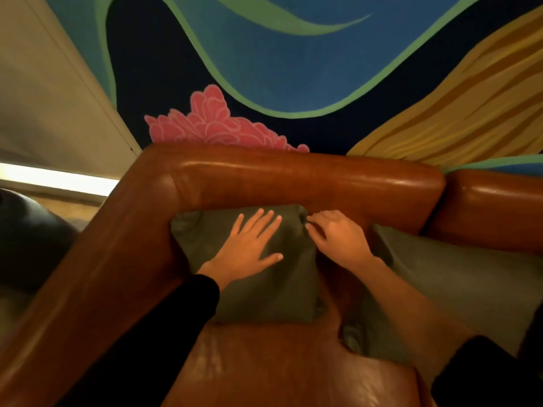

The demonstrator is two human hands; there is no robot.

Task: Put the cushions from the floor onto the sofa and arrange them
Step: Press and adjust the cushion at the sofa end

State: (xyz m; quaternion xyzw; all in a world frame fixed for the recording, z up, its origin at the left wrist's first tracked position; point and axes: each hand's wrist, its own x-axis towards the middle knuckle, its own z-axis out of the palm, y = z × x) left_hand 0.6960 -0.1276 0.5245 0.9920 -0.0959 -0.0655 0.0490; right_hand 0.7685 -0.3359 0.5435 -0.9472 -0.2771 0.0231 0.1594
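Head view: a black sleeve (164, 333) on the left arm fills the lower foreground. The left hand (249, 245) lies flat on a green cushion (264, 289), fingers straight and spread, gripping nothing. The right hand (338, 236) has bent fingers pinching the fabric at that cushion's upper right corner. The cushion stands in the corner of the brown leather sofa (293, 177), propped against the backrest and just beside the armrest (102, 274). A second cushion (446, 277) leans on the backrest to the right, partly under the right forearm. A painted wall (264, 54) rises behind.
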